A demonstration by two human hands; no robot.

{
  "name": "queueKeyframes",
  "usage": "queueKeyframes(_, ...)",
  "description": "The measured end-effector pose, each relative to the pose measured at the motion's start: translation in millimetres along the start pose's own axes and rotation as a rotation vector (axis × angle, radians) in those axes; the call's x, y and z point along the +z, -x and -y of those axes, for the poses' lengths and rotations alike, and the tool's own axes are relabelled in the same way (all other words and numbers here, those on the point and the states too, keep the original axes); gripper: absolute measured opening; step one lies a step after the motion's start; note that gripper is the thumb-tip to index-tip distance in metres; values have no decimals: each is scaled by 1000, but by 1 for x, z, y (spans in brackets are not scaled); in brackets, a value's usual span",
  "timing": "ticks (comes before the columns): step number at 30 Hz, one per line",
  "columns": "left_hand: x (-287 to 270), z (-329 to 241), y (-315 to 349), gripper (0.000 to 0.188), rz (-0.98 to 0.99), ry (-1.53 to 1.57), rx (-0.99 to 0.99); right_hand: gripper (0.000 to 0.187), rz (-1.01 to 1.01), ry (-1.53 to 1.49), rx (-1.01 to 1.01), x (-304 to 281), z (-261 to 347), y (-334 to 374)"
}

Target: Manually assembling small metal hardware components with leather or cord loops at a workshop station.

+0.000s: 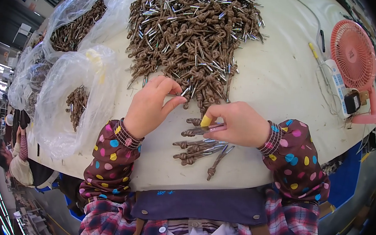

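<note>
A large pile of brown knotted cords (191, 32) with shiny metal tips lies at the far middle of the table. At the pile's near edge my left hand (149, 104) is closed, thumb and index finger pinching the metal tip of a cord. My right hand (241, 125), with yellow tape round a finger, is closed on a slim tool with a pinkish see-through handle (217, 128); its far end is hard to make out. Just under and nearer than this hand, several knotted cords (189, 156) lie in a loose row, knots mostly to the left.
Clear plastic bags (58, 105) with more brown cords stand at the left. At the right are a pink fan (352, 54), a white power strip (337, 86) with a black plug, a yellow-handled tool (313, 50) and a black pen (322, 40). Another person (20, 165) works at far left.
</note>
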State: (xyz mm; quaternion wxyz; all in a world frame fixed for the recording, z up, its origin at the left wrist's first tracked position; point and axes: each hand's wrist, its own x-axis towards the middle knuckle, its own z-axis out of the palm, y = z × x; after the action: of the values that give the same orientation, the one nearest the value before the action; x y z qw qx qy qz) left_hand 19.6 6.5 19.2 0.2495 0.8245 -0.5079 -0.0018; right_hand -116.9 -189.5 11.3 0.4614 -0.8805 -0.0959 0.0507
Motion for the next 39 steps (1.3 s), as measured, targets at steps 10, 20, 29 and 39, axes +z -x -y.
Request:
queueKeyframes(10,24,-5,7,23,-111,-195,-9,23,215,157,-113,14,3,2)
queueKeyframes(20,-9,-10,2,14,171,1092,-409,27,-476,-228,60,-13,3,-7)
queueKeyframes(29,4,-18,-1,22,-66,439,-118,18,-492,-301,129,0,-6,-11)
queueKeyframes(39,5,-24,-1,20,-7,367,-98,21,-528,53,-163,10,-11,-9)
